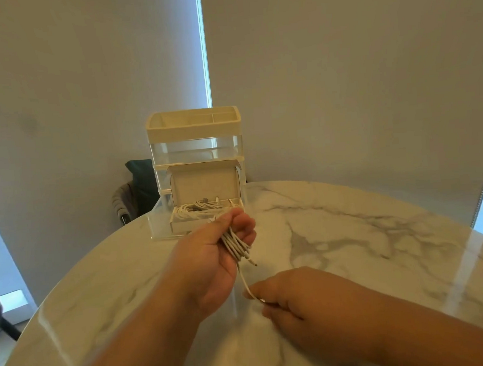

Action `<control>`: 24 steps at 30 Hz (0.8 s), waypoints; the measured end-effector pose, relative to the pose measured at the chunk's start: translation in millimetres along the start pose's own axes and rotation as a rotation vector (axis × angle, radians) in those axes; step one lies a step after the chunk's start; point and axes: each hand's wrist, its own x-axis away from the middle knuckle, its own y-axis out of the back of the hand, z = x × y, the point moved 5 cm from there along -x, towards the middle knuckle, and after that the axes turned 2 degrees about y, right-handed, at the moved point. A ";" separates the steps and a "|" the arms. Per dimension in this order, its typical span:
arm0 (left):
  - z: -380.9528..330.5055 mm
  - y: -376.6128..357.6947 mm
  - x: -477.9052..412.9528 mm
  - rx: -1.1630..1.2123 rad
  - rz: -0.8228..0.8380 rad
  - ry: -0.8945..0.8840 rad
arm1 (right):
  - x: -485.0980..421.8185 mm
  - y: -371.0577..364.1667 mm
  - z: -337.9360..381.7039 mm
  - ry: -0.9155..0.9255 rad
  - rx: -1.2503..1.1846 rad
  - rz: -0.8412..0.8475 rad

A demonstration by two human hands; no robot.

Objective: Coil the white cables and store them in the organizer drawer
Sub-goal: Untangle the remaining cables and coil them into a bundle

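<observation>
The white cable [235,244] looks light, limp, springy; my left hand [211,257] grips its coil mid-bundle, right hand [287,297] pinches the loose tail at 5 o'clock.

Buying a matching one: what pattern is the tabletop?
Tabletop: white marble, grey veins; head view.

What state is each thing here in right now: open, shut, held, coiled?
White cable: mostly coiled, its tail uncoiled.
Left hand: grips the coiled part.
Right hand: fingers pinch the tail.
Bottom drawer: pulled open.
Cardboard box: inside that drawer, lid up.
Stored cables: lying bundled in the box.
Upper drawer: shut.
</observation>
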 end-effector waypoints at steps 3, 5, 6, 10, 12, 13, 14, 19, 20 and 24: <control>7.3 5.1 -5.0 -0.130 -0.057 -0.021 | 0.3 5.7 -3.7 -0.033 0.035 -0.057; 11.6 4.9 -6.3 -0.212 -0.068 -0.035 | 1.5 9.6 -6.2 -0.050 0.029 -0.088; 14.6 3.5 -6.0 -0.277 -0.062 -0.048 | 2.2 11.9 -5.8 -0.052 0.026 -0.109; 24.9 0.5 -1.4 -0.556 -0.028 -0.110 | 8.6 21.0 -5.0 -0.069 -0.052 -0.186; 27.8 -2.4 -0.2 -0.682 0.030 -0.128 | 11.1 26.6 -7.8 -0.067 -0.115 -0.227; 28.7 -5.0 0.0 -0.739 0.078 -0.135 | 11.6 28.8 -10.1 -0.055 -0.110 -0.251; 29.9 -9.1 1.5 -0.795 0.144 -0.138 | 11.9 30.7 -13.6 -0.050 -0.092 -0.272; 32.1 -17.7 5.6 -0.788 0.227 -0.081 | 14.7 38.9 -21.6 -0.044 -0.058 -0.362; 32.5 -18.0 7.7 -0.744 0.224 -0.060 | 15.8 40.7 -19.5 -0.027 -0.106 -0.395; 38.0 -17.9 9.1 -0.618 0.283 -0.018 | 18.0 43.9 -18.4 -0.080 -0.476 -0.500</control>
